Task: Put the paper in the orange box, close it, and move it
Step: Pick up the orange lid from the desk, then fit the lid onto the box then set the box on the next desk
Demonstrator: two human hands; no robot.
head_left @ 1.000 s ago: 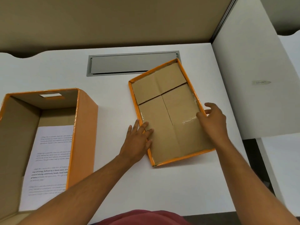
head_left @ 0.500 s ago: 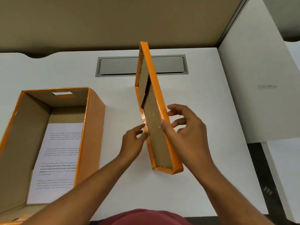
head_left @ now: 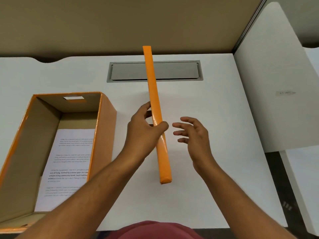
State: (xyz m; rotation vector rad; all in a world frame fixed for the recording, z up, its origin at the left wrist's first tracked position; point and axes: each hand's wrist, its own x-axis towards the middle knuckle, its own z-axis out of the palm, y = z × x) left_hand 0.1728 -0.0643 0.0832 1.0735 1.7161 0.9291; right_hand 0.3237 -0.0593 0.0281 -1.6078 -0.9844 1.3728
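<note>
One head-worn wide-angle view looks steeply down and forward, close over the white desk [head_left: 207,187], toward the partition [head_left: 120,23] behind.

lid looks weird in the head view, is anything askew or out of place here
Nothing is damaged or spilled. The lid is only edge-on to the camera, pinched in the left hand above the desk, so it looks like a thin orange bar. The right hand is open beside it. The paper lies flat in the open box.
</note>
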